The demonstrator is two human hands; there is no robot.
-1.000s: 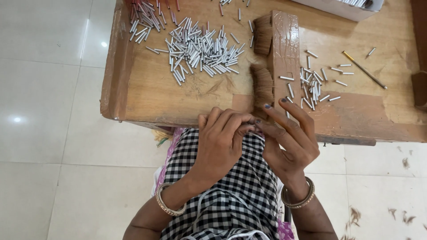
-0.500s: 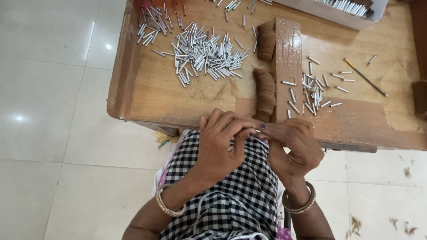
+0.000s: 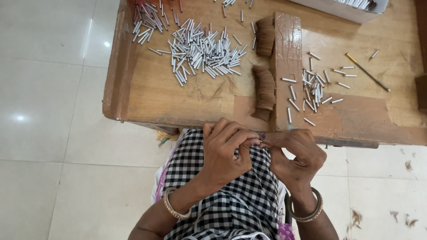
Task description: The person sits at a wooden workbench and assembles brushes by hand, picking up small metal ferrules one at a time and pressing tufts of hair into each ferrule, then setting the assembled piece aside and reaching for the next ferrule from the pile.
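Head view — both my hands meet over a small metal tube at the table's near edge.

My left hand [image 3: 227,149] and right hand [image 3: 293,153] pinch narrow around the small metal tube [image 3: 259,142], above the checked cloth [image 3: 222,195]; I judge I'm fitting it — next calls for a steady twist. Tube pile [image 3: 202,53] and brown bristle tufts [image 3: 265,91] lie on the wooden table [image 3: 178,100].
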